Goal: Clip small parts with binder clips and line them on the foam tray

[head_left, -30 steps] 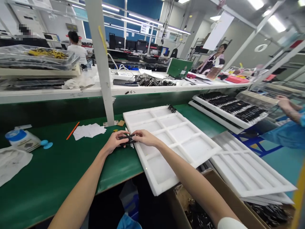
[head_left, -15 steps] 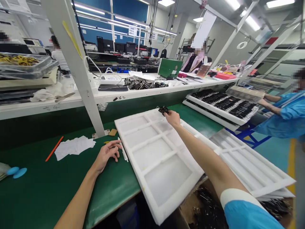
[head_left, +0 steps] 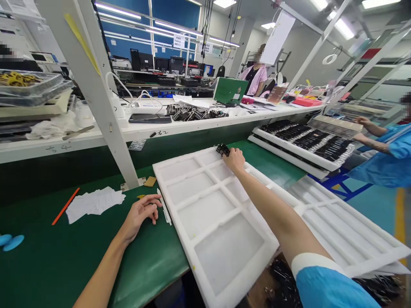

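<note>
My right hand (head_left: 235, 161) is at the far edge of a white foam tray (head_left: 189, 205), its fingers closed on black binder clips (head_left: 222, 149). The clips are over the tray's far compartment. The tray's nearer compartments show bare bottoms. My left hand (head_left: 141, 215) hovers over the green table beside the tray's left edge, fingers loosely curled and apart, holding nothing. Close to its fingertips lies a thin white stick or pen (head_left: 165, 208).
Papers (head_left: 96, 203) and an orange strip (head_left: 66, 206) lie at left. A post (head_left: 112, 141) rises behind. At right are a tray of black clips (head_left: 308, 143), another foam tray (head_left: 349, 222) and a person's hands. Loose clips (head_left: 282, 278) sit below.
The view has shifted slightly. My right hand still has the clips at the tray's far edge. The person in pink at the back stands more upright.
</note>
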{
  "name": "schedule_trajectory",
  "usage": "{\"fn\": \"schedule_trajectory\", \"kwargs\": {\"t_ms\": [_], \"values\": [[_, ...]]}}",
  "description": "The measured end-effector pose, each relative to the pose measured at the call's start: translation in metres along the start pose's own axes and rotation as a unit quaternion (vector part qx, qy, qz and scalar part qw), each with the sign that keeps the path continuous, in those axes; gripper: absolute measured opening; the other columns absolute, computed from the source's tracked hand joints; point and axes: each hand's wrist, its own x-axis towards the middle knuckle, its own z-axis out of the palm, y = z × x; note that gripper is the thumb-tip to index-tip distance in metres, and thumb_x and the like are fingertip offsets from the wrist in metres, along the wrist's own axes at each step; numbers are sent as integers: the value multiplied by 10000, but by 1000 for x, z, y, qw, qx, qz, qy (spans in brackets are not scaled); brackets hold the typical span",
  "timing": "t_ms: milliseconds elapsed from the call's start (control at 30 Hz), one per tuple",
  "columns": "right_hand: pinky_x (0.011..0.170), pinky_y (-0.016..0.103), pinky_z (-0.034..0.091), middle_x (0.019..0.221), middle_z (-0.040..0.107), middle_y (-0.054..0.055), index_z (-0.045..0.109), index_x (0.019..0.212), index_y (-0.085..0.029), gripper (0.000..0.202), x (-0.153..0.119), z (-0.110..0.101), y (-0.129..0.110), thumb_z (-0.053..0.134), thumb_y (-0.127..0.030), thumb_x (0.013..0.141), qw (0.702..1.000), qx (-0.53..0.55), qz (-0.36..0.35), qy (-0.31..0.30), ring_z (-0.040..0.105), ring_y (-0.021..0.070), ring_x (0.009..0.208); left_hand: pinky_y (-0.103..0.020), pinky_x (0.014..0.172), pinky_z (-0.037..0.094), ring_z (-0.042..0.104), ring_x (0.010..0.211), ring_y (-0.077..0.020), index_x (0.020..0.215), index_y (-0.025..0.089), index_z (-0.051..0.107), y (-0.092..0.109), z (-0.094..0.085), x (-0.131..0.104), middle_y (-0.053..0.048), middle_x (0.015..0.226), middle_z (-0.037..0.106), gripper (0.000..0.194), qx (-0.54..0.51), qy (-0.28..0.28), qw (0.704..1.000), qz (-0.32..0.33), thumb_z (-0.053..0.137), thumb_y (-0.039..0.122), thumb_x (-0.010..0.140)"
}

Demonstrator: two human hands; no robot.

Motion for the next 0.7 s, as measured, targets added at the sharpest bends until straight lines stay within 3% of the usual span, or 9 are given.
{"fn": "schedule_trajectory", "kwargs": {"t_ms": [100,200,300,367,433,500,533,600,700], "values": [[947,418,443,1395,527,235,508,1404,-97,545,-17,-25,4,570,-393,950,999,48,-3,-1,480,353,1241,-340,567,542,621,686,-201,1204,207,725,0,0,-1,-113,998,670,479,0,3,1000,8,744,511,834],[926,425,480,1402,546,199,535,1404,-154,562,-58,-72,29,587,-441,923,989,113,-53,73,558,321,1145,-330,577,537,624,688,-193,1197,194,722,-1,-1,-1,-112,1002,669,470,-1,-4,1000,13,742,502,843],[938,474,510,1226,633,177,599,1325,-158,531,-130,-120,81,579,-489,910,957,163,-50,235,613,305,1024,-322,599,533,629,696,-184,1211,189,716,-2,-2,-1,-111,1009,674,461,-3,-10,1000,17,731,493,865],[913,507,538,1142,660,178,630,1269,-164,509,-193,-135,125,566,-509,900,928,194,38,315,644,322,981,-317,611,528,630,698,-179,1213,177,711,-3,-2,-2,-111,1009,679,467,-7,-10,1000,21,735,490,867],[898,572,551,1044,691,176,668,1152,-193,465,-263,-127,172,582,-529,842,919,201,173,291,674,366,924,-314,617,523,630,693,-175,1207,161,708,-3,-1,-3,-112,1004,683,483,-15,-9,1000,25,748,492,857],[880,664,542,837,701,139,667,863,-260,372,-334,-98,211,668,-574,664,947,179,242,113,690,435,829,-310,615,515,628,682,-170,1193,149,709,-4,-1,-4,-110,993,686,498,-26,-8,999,28,761,499,843],[873,667,551,779,694,119,635,754,-293,345,-368,-80,226,697,-569,555,952,189,236,41,698,456,811,-307,613,512,628,677,-167,1187,145,710,-4,-2,-4,-109,989,688,502,-29,-7,999,29,766,501,837],[838,639,580,688,668,77,585,662,-341,312,-428,-44,242,693,-564,471,954,200,219,-36,712,466,790,-303,619,508,630,681,-164,1189,144,710,-5,-2,-5,-106,993,690,505,-31,-5,999,29,768,501,836],[823,582,599,707,705,86,600,642,-328,247,-488,-10,238,655,-532,514,966,150,189,-96,736,432,793,-301,646,511,639,706,-164,1217,153,704,-6,-5,-6,-100,1015,695,500,-25,-7,999,30,755,495,855]]}}
